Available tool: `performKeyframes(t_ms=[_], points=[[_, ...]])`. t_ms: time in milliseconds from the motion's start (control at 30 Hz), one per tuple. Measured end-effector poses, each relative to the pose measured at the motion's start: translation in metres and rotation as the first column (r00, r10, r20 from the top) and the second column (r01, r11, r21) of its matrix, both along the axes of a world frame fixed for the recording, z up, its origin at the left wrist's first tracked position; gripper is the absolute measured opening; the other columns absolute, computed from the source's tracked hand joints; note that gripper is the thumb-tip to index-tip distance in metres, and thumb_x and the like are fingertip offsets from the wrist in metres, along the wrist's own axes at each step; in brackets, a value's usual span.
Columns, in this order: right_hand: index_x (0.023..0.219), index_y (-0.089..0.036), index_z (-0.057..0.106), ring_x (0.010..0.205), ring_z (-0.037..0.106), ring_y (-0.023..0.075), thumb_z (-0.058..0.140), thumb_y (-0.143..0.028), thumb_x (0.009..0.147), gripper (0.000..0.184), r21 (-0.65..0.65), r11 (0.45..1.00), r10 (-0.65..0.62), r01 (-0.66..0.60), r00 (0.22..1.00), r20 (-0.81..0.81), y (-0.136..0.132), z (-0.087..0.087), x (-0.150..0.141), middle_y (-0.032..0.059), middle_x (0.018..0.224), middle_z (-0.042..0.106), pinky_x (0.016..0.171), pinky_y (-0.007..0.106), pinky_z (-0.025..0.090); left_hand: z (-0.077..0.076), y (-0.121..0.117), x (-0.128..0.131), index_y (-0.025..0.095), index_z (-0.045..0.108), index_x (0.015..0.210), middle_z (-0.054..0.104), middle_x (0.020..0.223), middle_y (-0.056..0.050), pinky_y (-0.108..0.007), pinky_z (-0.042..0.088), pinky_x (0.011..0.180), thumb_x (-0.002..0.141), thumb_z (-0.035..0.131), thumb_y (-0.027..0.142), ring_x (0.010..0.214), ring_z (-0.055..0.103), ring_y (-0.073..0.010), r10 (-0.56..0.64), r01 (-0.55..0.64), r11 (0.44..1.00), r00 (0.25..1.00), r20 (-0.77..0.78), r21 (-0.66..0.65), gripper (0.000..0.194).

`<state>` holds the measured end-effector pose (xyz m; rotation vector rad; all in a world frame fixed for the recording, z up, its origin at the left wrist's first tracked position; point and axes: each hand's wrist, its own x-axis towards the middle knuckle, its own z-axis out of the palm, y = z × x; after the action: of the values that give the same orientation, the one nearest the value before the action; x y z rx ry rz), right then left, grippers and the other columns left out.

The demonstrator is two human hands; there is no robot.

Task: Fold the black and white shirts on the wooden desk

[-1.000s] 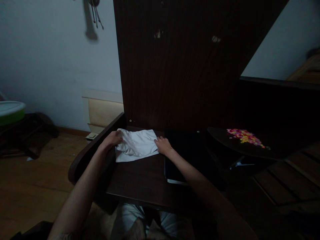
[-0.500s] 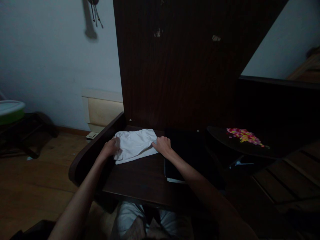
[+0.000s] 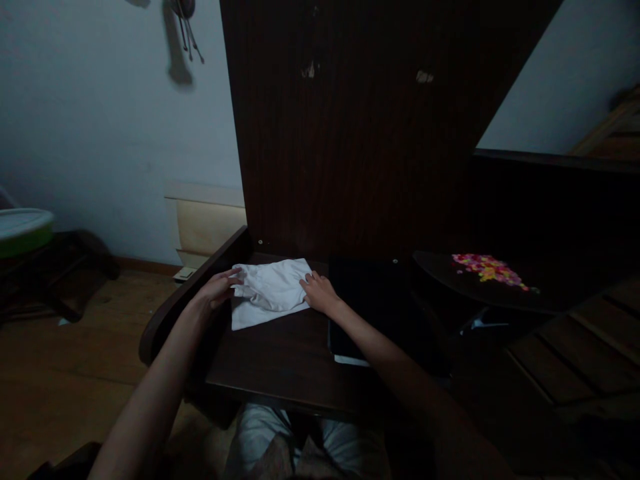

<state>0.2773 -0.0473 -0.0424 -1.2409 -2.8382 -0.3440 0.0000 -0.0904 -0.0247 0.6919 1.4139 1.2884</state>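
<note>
A folded white cloth (image 3: pixel 277 283) lies on the dark wooden desk top (image 3: pixel 280 360), its upper layer wrinkled and set back from the lower layer's front edge. At its left end, my left hand (image 3: pixel 216 288) holds the edge of the upper layer between fingers and thumb. My right hand (image 3: pixel 321 292) grips the cloth's right edge, fingers bent over it. Just right of the cloth is a flat black object (image 3: pixel 370 300) with a pale strip along its front edge; what it is I cannot tell in the dim light.
A raised wooden side rail (image 3: pixel 195 293) borders the desk's left, and a tall dark panel (image 3: pixel 350 147) stands behind. Small pink and yellow pieces (image 3: pixel 493 270) cover part of a rounded shelf (image 3: pixel 435 273) at right. A green tub with a pale lid (image 3: pixel 25 230) stands far left.
My left hand has shifted up and away along the cloth's left end, drawing the upper layer back and baring more of the lower layer. My right hand has slid slightly left.
</note>
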Motion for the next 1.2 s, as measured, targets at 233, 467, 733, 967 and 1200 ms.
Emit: performKeyframes(t_ms=[233,467,733,967,1200], points=[[0.117,-0.013,0.062,0.116,0.05,0.028,0.046,-0.014,0.088,0.033,-0.053,0.997,-0.055,0.056,0.998,0.007,0.004,0.0,0.001,0.017,0.121,0.062,0.09,0.038,0.045,0.018,0.021,0.016,0.014,0.064,0.119,0.071,0.08,-0.006,-0.021,0.051,0.053,0.062,0.068,-0.002,0.06,0.066,-0.0142,-0.037,0.028,0.987,0.998,0.055,0.157,0.06],[0.11,-0.009,0.067,0.116,0.052,0.0302,0.047,-0.017,0.089,0.031,-0.064,0.986,-0.158,0.157,0.987,-0.008,0.008,0.006,0.008,0.019,0.114,0.066,0.095,0.04,0.04,0.054,0.039,0.055,0.018,0.054,0.134,0.069,0.086,-0.005,-0.027,0.054,0.06,0.063,0.064,0.001,0.063,0.065,-0.0141,-0.117,0.064,0.932,0.985,0.126,0.357,0.074],[0.1,-0.008,0.074,0.1,0.065,0.0326,0.049,-0.036,0.089,0.038,-0.198,0.964,-0.188,0.178,0.982,-0.029,-0.025,0.022,0.001,0.023,0.104,0.07,0.082,0.039,0.049,0.077,0.066,0.089,0.014,0.055,0.131,0.067,0.086,-0.005,-0.02,0.043,0.055,0.062,0.066,0.004,0.06,0.057,-0.0103,-0.147,0.067,0.873,0.981,0.129,0.483,0.071],[0.118,-0.009,0.063,0.117,0.059,0.0232,0.043,-0.027,0.096,0.035,-0.174,0.936,0.238,-0.306,0.915,-0.327,-0.045,0.003,-0.039,0.0179,0.124,0.064,0.1,0.033,0.043,0.092,0.079,0.119,0.017,0.057,0.127,0.065,0.097,-0.006,-0.02,0.041,0.057,0.063,0.066,0.007,0.063,0.055,-0.0084,-0.223,0.101,0.816,0.963,0.149,0.569,0.065],[0.145,0.003,0.032,0.141,0.034,0.028,0.044,-0.023,0.094,0.059,-0.21,0.977,-0.024,-0.042,0.953,-0.301,-0.002,-0.013,-0.039,0.0262,0.153,0.031,0.112,0.038,0.032,0.093,0.072,0.111,0.014,0.056,0.127,0.065,0.093,-0.005,-0.021,0.045,0.064,0.062,0.069,0.007,0.066,0.058,-0.0104,-0.173,0.039,0.819,0.968,0.182,0.573,0.067]])
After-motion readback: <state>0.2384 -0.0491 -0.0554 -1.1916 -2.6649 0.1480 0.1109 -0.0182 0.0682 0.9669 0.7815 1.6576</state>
